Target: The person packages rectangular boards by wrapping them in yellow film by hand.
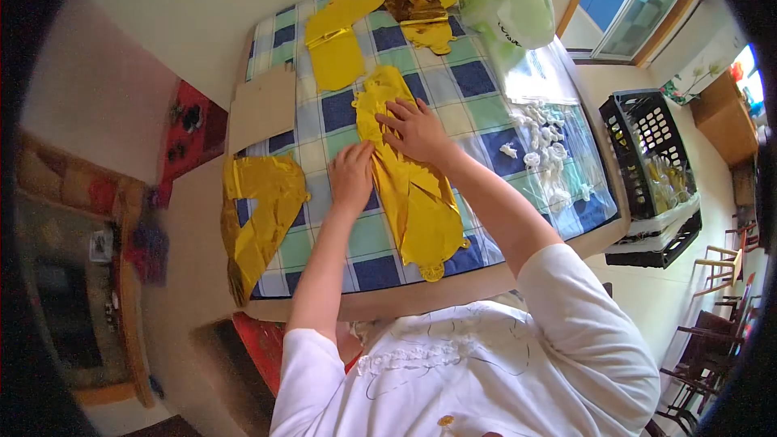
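Observation:
A flat gold foil balloon (433, 222) lies lengthwise on the checked cloth in front of me, creased along its middle. My right hand (417, 131) rests palm down on its upper part, fingers spread. At the balloon's left edge is my left hand (352, 176), its fingers laid on the cloth and touching the foil. To the left lies another gold foil piece (271, 194), crumpled and hanging over the table edge. Farther back are a bent gold foil piece (336, 57) and a crinkled gold foil piece (429, 32).
The checked tablecloth (477, 81) covers the table. A cardboard sheet (265, 109) lies at its left. On the right are a pale green plastic bag (518, 8) and several white bundled pieces (546, 142). A black crate (647, 146) stands beyond the right edge, with chairs (716, 336) farther off.

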Tool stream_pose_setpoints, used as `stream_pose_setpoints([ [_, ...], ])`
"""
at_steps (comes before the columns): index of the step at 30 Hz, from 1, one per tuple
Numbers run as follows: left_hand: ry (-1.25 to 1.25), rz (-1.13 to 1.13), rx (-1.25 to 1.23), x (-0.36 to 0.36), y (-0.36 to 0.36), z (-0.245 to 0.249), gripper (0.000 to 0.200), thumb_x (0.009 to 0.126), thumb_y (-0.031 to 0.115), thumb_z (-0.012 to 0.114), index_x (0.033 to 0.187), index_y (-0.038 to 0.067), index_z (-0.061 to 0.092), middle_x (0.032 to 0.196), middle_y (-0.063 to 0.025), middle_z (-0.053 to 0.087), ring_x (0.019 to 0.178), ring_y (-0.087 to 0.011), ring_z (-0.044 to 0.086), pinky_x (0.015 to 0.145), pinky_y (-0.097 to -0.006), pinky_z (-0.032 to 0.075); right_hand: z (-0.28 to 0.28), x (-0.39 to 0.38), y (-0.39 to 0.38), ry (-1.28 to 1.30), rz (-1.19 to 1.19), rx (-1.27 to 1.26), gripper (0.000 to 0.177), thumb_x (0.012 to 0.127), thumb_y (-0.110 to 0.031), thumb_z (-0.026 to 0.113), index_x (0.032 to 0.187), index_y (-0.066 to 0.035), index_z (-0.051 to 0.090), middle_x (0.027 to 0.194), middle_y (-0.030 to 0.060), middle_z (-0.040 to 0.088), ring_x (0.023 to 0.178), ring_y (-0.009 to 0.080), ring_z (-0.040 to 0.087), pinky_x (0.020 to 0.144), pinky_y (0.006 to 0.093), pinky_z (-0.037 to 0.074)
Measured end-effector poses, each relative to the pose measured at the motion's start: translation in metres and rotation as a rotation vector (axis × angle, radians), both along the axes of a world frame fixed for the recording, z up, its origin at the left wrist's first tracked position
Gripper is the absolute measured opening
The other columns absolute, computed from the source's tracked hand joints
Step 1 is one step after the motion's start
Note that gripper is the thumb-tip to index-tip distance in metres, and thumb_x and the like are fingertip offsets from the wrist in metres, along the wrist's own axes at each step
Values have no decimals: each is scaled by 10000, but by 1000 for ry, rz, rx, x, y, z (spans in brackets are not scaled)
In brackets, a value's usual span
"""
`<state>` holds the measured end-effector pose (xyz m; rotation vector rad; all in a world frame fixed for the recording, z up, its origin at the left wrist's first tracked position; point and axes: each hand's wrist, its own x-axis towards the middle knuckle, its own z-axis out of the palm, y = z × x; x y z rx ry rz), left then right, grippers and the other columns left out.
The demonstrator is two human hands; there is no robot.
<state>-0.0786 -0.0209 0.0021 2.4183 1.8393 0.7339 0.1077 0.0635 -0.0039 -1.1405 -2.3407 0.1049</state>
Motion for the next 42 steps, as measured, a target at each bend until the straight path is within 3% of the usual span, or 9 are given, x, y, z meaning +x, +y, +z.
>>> stream_pose_setpoints([
  [7,22,35,-47,-7,35,-4,332,933,178,514,1246,88,576,1363,-29,510,1282,-255,410,1040,-469,290,-2,0,-1,22,-12,-3,434,887,-367,531,1272,-170,569,1347,126,504,1307,312,407,1089,548,258],
  [19,18,-217,-242,10,-125,15,546,796,277,700,1295,126,537,1405,-49,465,1342,-291,351,1083,-572,224,-3,-1,1,-40,-28,-9,447,905,-407,513,1301,-201,547,1373,106,483,1317,296,394,1099,530,242],
  [25,-47,-248,-285,13,-155,22,486,781,273,714,1221,100,604,1388,-89,486,1333,-311,375,1080,-591,229,0,-1,0,-52,-11,-37,465,912,-429,484,1315,-203,536,1384,101,469,1336,291,361,1106,524,229],
  [28,-203,-350,-326,-1,-145,23,424,801,255,702,1184,90,626,1346,-114,520,1303,-305,417,1079,-550,271,5,0,1,-55,-15,-37,466,908,-428,489,1311,-200,538,1373,105,478,1329,293,370,1105,524,231],
  [31,-390,-187,-224,2,-95,18,359,834,239,677,1144,62,640,1305,-135,548,1276,-303,449,1083,-501,299,7,-1,-3,-52,-11,-47,460,900,-417,505,1300,-194,547,1365,112,484,1323,296,377,1102,525,235],
  [34,-255,-112,-62,19,-41,24,383,869,258,643,1188,47,611,1332,-148,521,1300,-322,413,1098,-472,290,8,0,-4,-38,-10,-29,452,891,-399,521,1290,-189,556,1367,119,485,1315,300,389,1097,527,248],
  [37,-75,-95,-43,29,-11,17,460,890,273,614,1286,55,534,1392,-157,459,1334,-336,362,1115,-479,257,2,1,0,-29,3,-6,446,889,-377,527,1291,-186,556,1373,122,485,1304,306,406,1090,528,263],
  [42,-39,-43,-113,25,5,7,574,908,330,579,1376,39,417,1447,-176,374,1364,-340,307,1133,-484,217,13,0,-4,-64,-9,-23,453,899,-367,526,1310,-177,538,1377,122,480,1312,306,399,1094,522,258],
])
